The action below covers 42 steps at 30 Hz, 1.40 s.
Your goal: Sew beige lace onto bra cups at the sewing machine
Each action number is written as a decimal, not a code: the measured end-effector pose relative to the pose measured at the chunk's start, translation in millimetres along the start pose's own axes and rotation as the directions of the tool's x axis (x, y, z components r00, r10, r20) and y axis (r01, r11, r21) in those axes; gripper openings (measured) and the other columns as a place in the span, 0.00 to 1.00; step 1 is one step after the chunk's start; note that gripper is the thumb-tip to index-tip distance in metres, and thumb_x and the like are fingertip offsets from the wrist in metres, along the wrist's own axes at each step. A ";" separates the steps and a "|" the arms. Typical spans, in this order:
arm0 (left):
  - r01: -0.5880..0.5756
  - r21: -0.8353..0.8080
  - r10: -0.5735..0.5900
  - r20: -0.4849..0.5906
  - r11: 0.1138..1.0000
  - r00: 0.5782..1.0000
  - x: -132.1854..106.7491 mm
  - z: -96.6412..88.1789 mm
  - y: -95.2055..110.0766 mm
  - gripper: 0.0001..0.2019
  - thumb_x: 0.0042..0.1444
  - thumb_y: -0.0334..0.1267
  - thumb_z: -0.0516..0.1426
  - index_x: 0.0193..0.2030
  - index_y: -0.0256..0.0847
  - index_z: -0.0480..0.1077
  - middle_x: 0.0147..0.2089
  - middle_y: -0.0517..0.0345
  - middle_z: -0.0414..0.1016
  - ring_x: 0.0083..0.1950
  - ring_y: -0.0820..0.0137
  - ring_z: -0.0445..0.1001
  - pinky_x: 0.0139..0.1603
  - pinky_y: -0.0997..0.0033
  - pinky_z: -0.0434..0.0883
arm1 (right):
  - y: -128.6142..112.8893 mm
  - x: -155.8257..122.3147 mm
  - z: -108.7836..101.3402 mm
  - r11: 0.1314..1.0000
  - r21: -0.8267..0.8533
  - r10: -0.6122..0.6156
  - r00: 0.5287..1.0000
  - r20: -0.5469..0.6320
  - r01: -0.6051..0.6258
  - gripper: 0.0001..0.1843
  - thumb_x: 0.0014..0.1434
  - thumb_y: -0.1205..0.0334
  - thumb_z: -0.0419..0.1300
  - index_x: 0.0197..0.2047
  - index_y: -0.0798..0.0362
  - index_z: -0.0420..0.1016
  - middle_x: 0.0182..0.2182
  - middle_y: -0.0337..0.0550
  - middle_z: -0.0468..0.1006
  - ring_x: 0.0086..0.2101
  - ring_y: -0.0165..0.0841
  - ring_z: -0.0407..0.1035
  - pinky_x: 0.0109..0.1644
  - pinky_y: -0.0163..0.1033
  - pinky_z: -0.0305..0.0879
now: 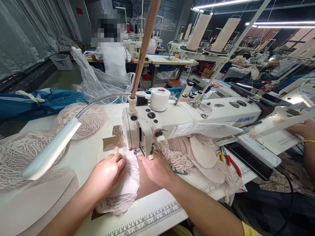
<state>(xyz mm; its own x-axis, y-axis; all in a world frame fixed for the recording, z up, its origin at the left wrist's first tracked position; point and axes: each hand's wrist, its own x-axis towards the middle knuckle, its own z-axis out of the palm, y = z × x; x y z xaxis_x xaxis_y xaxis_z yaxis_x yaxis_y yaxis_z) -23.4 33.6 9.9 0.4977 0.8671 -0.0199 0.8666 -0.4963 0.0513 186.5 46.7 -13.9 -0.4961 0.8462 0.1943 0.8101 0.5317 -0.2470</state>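
Lace piece (132, 167), one, lies on the white worktop (83, 154) with its far edge under the needle of the single sewing machine (184, 121). Two hands work it: the left hand (105, 175) lies flat on it, fingers loosely spread, and the right hand (155, 168) presses extended fingertips down beside the presser foot. One gooseneck lamp (51, 150) hangs at the left, two thread cones (199, 31) stand behind, and one pair of red-handled scissors (231, 163) lies to the right. A co-worker's hand (301, 129) rests at the far right.

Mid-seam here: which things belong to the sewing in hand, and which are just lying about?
In use: left hand, right hand, lace piece under both, sewing machine, its presser foot.
Lying about: red-handled scissors, stacked cup pads, lace pile.
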 end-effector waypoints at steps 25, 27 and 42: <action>-0.229 -0.105 0.213 -0.146 0.968 0.966 4.1 18.4 1.9 0.19 0.60 0.31 0.51 0.56 0.33 0.69 0.56 0.43 0.72 0.49 0.56 0.68 0.47 0.54 0.70 | -7.7 2.3 -5.4 0.996 0.025 -0.089 0.993 0.074 0.087 0.15 0.60 0.70 0.51 0.48 0.52 0.72 0.39 0.46 0.73 0.40 0.37 0.64 0.42 0.38 0.58; -0.225 -0.099 0.210 -0.139 0.969 0.968 6.3 16.8 1.3 0.18 0.59 0.30 0.51 0.55 0.34 0.70 0.56 0.42 0.72 0.50 0.56 0.68 0.48 0.54 0.69 | -6.8 1.0 -3.8 0.995 0.011 -0.096 0.994 0.045 0.096 0.15 0.60 0.71 0.51 0.47 0.53 0.72 0.39 0.47 0.73 0.41 0.38 0.63 0.42 0.39 0.58; -0.245 -0.151 0.215 -0.192 0.958 0.958 1.6 20.6 -0.1 0.15 0.59 0.28 0.51 0.52 0.35 0.69 0.51 0.43 0.70 0.46 0.57 0.67 0.44 0.57 0.67 | -0.4 -10.0 0.3 0.945 0.117 -0.304 0.952 -0.017 0.304 0.09 0.62 0.65 0.53 0.31 0.53 0.72 0.27 0.39 0.70 0.29 0.32 0.60 0.33 0.38 0.51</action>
<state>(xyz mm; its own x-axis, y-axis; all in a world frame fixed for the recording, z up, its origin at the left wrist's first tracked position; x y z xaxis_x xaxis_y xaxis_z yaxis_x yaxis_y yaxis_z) -22.0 34.1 -10.8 0.6560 0.7320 0.1841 0.7029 -0.6813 0.2043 191.0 38.1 -16.1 -0.7137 0.6437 0.2764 0.5787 0.7641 -0.2852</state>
